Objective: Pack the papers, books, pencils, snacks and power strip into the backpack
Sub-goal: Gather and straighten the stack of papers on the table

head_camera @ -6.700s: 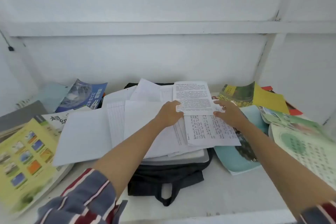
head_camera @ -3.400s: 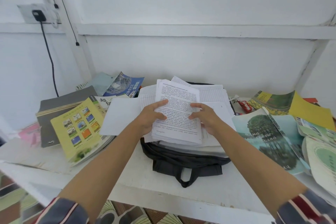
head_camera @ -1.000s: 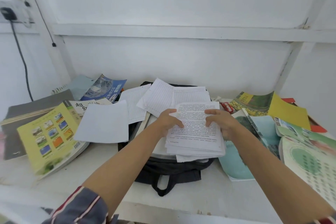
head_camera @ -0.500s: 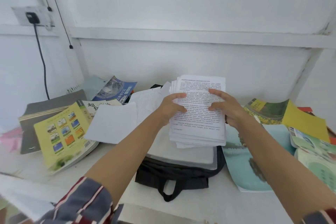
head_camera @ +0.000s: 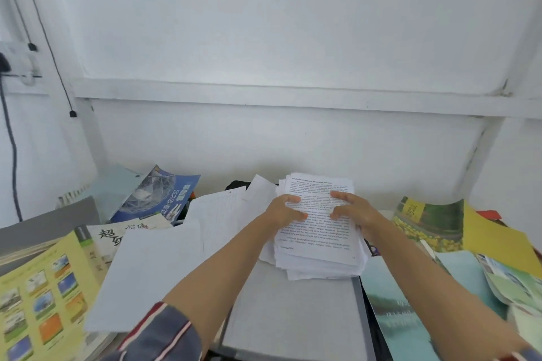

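A thick stack of printed papers (head_camera: 318, 246) lies on a grey flat board (head_camera: 296, 316) over the black backpack (head_camera: 370, 311), of which only slivers show. My left hand (head_camera: 283, 211) grips the stack's left edge, thumb on top. My right hand (head_camera: 353, 209) grips its right edge the same way. Loose white sheets (head_camera: 152, 269) lie to the left of the stack. Books lie on both sides: a yellow one (head_camera: 44, 299) and a blue one (head_camera: 164, 196) on the left, a teal one (head_camera: 410, 313) and a yellow-green one (head_camera: 431, 223) on the right.
A white wall stands close behind the table. A grey folder (head_camera: 38, 231) lies at the far left. A socket with a plugged black cable (head_camera: 8, 132) hangs on the wall at the upper left. A small red thing (head_camera: 489, 214) peeks out at the far right.
The scattered papers were gathered into one stack, lifted upright and now lowered flatter onto the grey board, with both hands still on its sides. The view moved closer to the table.
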